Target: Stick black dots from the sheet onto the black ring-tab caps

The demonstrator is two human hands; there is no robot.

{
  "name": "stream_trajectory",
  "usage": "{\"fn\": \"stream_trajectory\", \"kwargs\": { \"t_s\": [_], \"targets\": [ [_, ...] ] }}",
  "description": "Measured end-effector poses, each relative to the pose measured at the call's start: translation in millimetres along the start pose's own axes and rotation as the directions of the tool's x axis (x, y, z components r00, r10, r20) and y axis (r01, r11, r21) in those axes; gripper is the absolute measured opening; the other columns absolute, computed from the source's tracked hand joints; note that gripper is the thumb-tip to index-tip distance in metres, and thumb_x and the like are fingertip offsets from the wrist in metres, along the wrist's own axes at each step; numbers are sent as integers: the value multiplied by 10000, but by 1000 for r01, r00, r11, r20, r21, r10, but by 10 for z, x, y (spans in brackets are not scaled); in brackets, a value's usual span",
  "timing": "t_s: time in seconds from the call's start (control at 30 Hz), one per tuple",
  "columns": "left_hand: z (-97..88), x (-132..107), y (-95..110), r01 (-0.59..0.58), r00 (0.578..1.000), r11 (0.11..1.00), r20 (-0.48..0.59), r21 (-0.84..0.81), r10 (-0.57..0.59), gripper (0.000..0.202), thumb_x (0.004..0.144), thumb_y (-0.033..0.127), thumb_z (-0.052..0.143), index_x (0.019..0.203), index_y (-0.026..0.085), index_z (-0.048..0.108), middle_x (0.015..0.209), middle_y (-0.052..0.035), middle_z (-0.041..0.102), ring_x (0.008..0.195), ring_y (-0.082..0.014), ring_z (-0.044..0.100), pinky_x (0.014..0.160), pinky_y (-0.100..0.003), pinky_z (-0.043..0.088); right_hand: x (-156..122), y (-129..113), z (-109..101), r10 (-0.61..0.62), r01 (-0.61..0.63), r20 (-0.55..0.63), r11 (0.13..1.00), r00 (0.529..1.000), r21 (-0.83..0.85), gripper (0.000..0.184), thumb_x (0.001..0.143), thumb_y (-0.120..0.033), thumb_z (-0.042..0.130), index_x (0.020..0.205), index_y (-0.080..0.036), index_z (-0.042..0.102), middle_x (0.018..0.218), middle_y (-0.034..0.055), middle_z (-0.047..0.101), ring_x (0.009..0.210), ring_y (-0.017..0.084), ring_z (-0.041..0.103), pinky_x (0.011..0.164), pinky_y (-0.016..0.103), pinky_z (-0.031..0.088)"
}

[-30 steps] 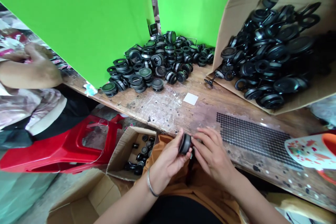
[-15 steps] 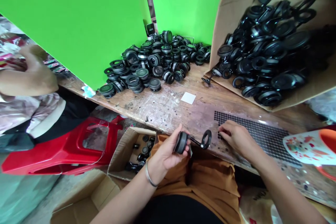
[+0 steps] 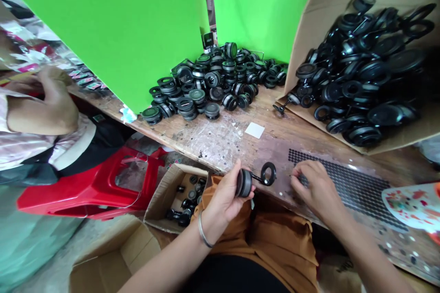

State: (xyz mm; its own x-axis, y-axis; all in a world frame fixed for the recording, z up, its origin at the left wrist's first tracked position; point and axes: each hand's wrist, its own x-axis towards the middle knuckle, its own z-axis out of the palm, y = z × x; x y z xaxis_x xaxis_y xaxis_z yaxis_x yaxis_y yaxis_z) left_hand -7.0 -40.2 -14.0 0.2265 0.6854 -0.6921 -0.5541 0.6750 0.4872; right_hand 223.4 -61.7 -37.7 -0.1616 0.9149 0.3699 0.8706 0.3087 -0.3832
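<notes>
My left hand [image 3: 225, 197] is closed around a black round holder with a ridged rim [image 3: 244, 182]. From the holder a thin arm runs out to a black ring [image 3: 268, 173], which points to the right over the table edge. To the right of the ring, my right hand [image 3: 314, 190] is low over the table with thumb and forefinger pinched together. A tiny dark speck shows at those fingertips, too small to name. Beside and partly behind this hand lies a sheet of small black round dots [image 3: 357, 190].
Many similar black holders are heaped [image 3: 206, 82] before green panels [image 3: 113, 32]. A large carton [image 3: 302, 46] of ringed holders stands at right, near a patterned mug [image 3: 412, 203]. A white square [image 3: 255, 130] lies mid-table. A smaller carton [image 3: 165, 192], red stool [image 3: 103, 187] and another person's arm [image 3: 51, 105] are left.
My right hand has drawn slightly away from the edge of the dot sheet, fingers still pinched. The left hand has turned the holder a little, so the ring faces me more. The view has shifted left.
</notes>
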Motion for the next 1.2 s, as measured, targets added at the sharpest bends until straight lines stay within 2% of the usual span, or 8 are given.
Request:
{"fn": "stream_trajectory", "kwargs": {
  "t_s": [0.1,0.2,0.3,0.5,0.7,0.93,1.2],
  "targets": [
    [9,-17,-25,-73,997,997,3,22,73,313,934,445,561,833,153,609,568,13,591,429,-105,579,381,-172,452,-31,-343,30,-88,100,-168,993,982,62,38,869,-176,578,849,-202,558,1020,78,575,1035,247,524,920,415,412],
    [-1,-19,-65,-139,990,989,33,52,138,350,860,504,645,842,156,613,569,19,592,436,-111,577,394,-189,461,-20,-609,107,-105,115,-215,993,971,32,65,864,-135,587,855,-198,571,1073,86,573,1116,277,494,973,478,383],
    [-24,-23,-101,-209,976,975,86,79,203,436,769,579,706,827,155,618,575,17,599,456,-116,582,398,-195,463,-4,-710,186,-90,89,-224,996,971,-12,71,852,-121,594,840,-189,578,1101,97,577,1146,307,469,966,511,377],
    [-31,-72,-111,-277,953,954,160,116,257,483,734,624,712,806,159,605,563,15,603,455,-115,567,405,-199,463,2,-691,229,-76,69,-167,996,983,-51,59,833,-132,608,820,-188,595,1151,107,565,1165,331,440,953,528,376],
    [-15,-72,-126,-250,963,962,135,113,234,521,693,650,730,805,161,589,589,13,601,465,-122,573,395,-205,453,-4,-634,245,-53,57,-131,998,990,30,84,817,-123,591,829,-206,589,1151,100,549,1156,308,456,948,515,389],
    [33,-62,-139,-251,963,962,130,105,237,494,720,634,717,811,165,592,557,27,570,459,-121,570,389,-194,431,96,-545,119,-59,68,-71,989,996,129,88,821,-124,570,802,-210,574,1060,87,529,1088,273,489,917,461,422],
    [71,-84,-135,-261,959,960,139,105,246,502,720,641,716,822,165,592,579,30,575,471,-116,570,415,-203,466,113,-542,97,-86,91,-58,993,995,73,80,812,-115,602,804,-194,602,1146,106,518,1128,298,461,941,511,425]
  ]
}}
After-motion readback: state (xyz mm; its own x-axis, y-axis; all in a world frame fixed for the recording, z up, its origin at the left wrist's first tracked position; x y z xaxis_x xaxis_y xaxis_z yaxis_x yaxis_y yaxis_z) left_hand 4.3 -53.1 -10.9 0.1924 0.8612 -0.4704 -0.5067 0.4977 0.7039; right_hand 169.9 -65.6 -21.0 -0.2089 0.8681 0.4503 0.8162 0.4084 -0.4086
